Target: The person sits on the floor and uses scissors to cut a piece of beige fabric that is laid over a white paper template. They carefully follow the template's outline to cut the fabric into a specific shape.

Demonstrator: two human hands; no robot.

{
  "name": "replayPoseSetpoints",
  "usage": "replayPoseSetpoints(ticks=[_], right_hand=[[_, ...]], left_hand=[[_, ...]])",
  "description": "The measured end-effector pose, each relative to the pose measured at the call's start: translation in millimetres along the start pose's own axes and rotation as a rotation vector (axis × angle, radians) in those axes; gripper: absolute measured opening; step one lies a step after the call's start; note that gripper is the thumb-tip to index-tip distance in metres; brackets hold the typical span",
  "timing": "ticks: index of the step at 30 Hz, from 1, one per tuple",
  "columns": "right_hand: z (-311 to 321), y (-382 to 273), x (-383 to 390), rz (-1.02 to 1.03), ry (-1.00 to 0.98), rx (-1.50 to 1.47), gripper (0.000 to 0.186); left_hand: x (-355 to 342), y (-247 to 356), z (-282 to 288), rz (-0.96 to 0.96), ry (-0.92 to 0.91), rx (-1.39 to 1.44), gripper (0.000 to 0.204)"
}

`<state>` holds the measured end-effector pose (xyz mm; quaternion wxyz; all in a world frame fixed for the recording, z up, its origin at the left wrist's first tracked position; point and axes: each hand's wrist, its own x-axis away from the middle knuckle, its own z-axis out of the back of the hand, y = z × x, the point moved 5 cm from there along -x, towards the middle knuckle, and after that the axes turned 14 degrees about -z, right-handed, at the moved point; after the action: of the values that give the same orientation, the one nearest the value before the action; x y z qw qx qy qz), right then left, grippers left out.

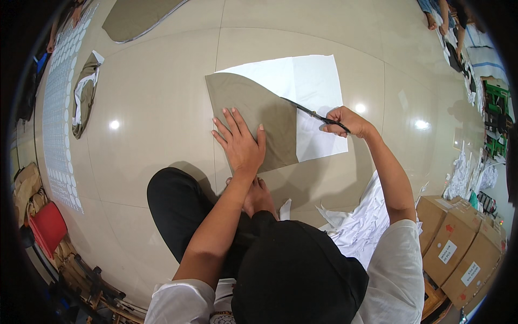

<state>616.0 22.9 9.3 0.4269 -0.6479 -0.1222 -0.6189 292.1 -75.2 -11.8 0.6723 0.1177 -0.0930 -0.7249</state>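
A khaki fabric piece (270, 129) with a curved upper edge lies over a larger white sheet (318, 81) on the tiled floor. My left hand (240, 143) rests flat on the khaki piece, fingers spread, pressing near its left side. In my right hand (345, 122) is a pair of black scissors (310, 112), fingers wrapped round the handles. The blades point up and left, and their tips reach the curved khaki edge where white shows beyond it. Whether the blades are apart is too small to tell.
White scraps (359, 227) lie in a heap by my right side. Cardboard boxes (458, 243) stand at the lower right. Another khaki piece (135, 19) lies far ahead, and a folded khaki-and-white bundle (86, 94) at the left beside a patterned strip (59, 119). Other people sit at the far right.
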Motion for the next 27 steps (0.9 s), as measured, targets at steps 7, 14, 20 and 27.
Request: replayPoseSetpoints(ticks=[7, 14, 20, 27], right_hand=[[-3.1, 3.4, -0.5, 0.007, -0.004, -0.004, 0.044], [-7.4, 8.0, -1.7, 0.013, 0.008, -0.008, 0.043], [-14.0, -0.6, -0.7, 0.01, 0.04, 0.004, 0.044], [-17.7, -7.4, -5.9, 0.019, 0.035, -0.008, 0.044]], left_hand=[[-0.2, -0.6, -1.2, 0.009, -0.022, 0.004, 0.091], [-0.3, -0.3, -1.5, 0.009, -0.026, 0.001, 0.091], [-0.9, -0.5, 0.7, 0.01, -0.023, -0.001, 0.091], [-0.3, 1.0, 0.1, 0.009, -0.019, -0.007, 0.092]])
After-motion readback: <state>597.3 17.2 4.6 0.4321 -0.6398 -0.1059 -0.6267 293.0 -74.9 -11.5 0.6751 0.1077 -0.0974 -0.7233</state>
